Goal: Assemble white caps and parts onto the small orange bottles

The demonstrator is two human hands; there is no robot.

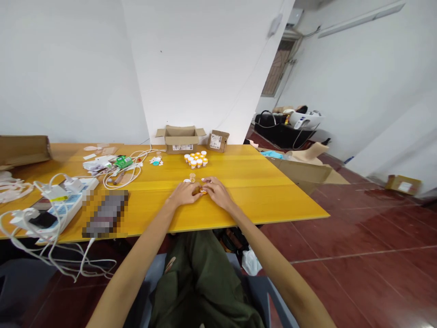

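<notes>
My left hand (185,194) and my right hand (217,192) meet over the near middle of the yellow table (266,182). Their bent fingers close in on a small white and orange thing (204,192), mostly hidden by the fingers; its kind cannot be made out. Just beyond my left fingers stands a small clear cup (192,177), with a round white lid (186,181) beside it. Farther back, several small jars with white tops and orange bands (196,160) stand in a tight group.
An open cardboard box (181,140) and a smaller carton (218,141) stand against the wall. Leftward lie a phone-like blurred object (106,213), a power strip (73,205) with tangled white cables, and small packets (123,161). A large carton (300,171) sits beyond the table's right edge.
</notes>
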